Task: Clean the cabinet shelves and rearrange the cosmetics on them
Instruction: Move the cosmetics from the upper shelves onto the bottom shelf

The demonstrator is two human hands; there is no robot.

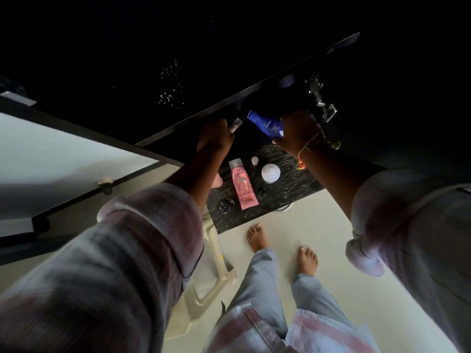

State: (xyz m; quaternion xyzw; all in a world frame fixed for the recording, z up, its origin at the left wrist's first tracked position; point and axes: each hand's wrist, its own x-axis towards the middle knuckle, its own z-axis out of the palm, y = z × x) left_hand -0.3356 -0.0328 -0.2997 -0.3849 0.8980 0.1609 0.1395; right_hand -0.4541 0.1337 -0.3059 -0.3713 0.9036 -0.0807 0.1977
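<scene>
A: Gripping a blue lotion bottle (265, 123) in the right hand (298, 131), fingers curled round its lower half, raised to the cabinet shelf edge (254, 87). Pinching a small clear-capped tube (235, 123) in the left hand (214, 135), just left of the bottle.

B: Noted. Below the hands?

A: On the dark marbled top (293, 179): pink tube (243, 184) lying flat, white jar (270, 172) to its right, small white-capped bottle (254, 160) farther back, dark round jar (224, 206) at the near left. Probably waiting to go back up.

B: Risks from here?

A: Very dim inside the cabinet, so hard to judge a landing spot. Possible to knock the bottle against the shelf edge or the hinge (321, 98) at right. Possible also to drop either item onto the jars below. Weak-looking fingertip hold on the small tube, so likeliest to slip first.
</scene>
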